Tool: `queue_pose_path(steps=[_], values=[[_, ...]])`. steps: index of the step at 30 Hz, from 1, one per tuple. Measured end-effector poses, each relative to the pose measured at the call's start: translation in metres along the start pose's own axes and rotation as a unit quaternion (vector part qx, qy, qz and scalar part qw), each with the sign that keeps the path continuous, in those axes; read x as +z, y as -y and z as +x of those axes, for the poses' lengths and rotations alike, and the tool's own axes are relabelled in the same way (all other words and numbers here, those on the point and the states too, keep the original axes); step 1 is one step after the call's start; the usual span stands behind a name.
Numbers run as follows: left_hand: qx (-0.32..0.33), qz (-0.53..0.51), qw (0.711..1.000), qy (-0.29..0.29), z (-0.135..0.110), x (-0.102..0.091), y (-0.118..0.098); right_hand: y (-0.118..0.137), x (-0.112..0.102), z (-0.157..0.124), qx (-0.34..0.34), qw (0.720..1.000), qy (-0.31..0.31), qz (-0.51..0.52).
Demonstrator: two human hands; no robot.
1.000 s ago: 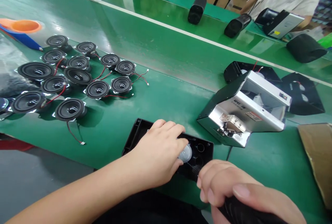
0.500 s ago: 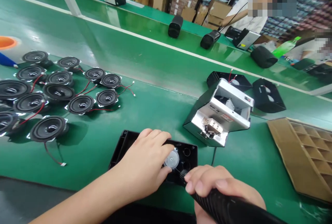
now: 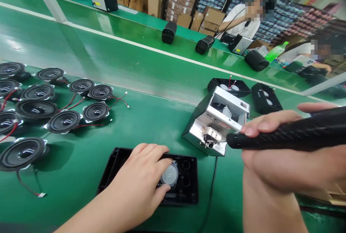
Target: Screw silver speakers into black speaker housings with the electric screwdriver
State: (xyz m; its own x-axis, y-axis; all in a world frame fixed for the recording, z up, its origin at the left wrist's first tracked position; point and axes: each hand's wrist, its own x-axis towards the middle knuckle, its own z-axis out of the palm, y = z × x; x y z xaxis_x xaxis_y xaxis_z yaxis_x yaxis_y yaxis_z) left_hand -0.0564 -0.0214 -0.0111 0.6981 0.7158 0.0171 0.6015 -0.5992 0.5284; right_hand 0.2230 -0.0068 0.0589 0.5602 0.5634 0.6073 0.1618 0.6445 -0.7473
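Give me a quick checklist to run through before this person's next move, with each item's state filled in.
1. Black housing lying on the green bench, open side up: ok.
2. Left hand on the housing: ok, it lies over it, thumb and forefinger beside the round metal part.
3. Right hand gripping the black tool: ok, closed around it.
4. Tool tip touching the silver machine: cannot tell; it points at the front mechanism.
5. Screw on the tip: cannot tell, too small.
6. Loose speakers apart from the housing: ok.
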Motion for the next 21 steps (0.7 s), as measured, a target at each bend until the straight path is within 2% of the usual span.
queue_pose_path(steps=[2, 3, 6, 13, 18, 21], values=[[0.003, 0.002, 1.0, -0.004, 0.0, 0.001, 0.001, -0.012, 0.012, -0.002, -0.086, 0.996, -0.019, -0.03], [0.007, 0.002, 1.0, -0.006, 0.0, 0.001, 0.001, -0.015, 0.016, -0.003, -0.087, 0.995, -0.015, -0.038], [0.016, 0.003, 1.0, -0.012, -0.001, 0.001, 0.002, -0.015, 0.019, -0.008, -0.037, 0.999, 0.008, -0.037], [0.009, 0.001, 1.0, -0.007, 0.002, 0.0, 0.001, -0.011, 0.016, -0.008, -0.019, 0.999, 0.03, -0.04], [0.006, -0.005, 1.0, -0.011, 0.002, 0.0, 0.001, -0.019, 0.015, -0.003, -0.076, 0.996, 0.012, -0.046], [0.004, -0.007, 1.0, -0.014, 0.0, 0.001, 0.002, -0.019, 0.017, -0.002, -0.087, 0.995, -0.011, -0.052]])
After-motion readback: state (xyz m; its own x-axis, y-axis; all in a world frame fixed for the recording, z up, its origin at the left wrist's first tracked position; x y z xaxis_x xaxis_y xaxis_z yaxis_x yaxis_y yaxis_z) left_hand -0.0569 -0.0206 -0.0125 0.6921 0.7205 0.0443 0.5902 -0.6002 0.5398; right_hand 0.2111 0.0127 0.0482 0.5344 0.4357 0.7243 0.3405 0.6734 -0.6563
